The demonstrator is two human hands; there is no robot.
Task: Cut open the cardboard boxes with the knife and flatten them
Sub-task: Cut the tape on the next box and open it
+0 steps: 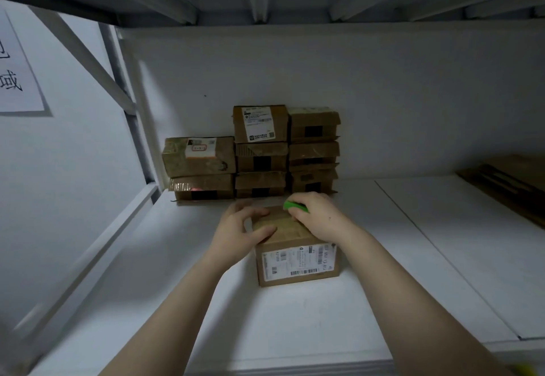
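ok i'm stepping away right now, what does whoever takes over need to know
Left hand: holds the top left corner of the brown cardboard box with the white label, steadying it on the white shelf.
Right hand: grips the green knife against that box's top, at its far edge.
Done: flat brown cardboard lies far right, possibly finished boxes. This box stands whole; any cut is hidden.
Left: cut and flatten it, then the eight stacked cardboard boxes at the back wall.
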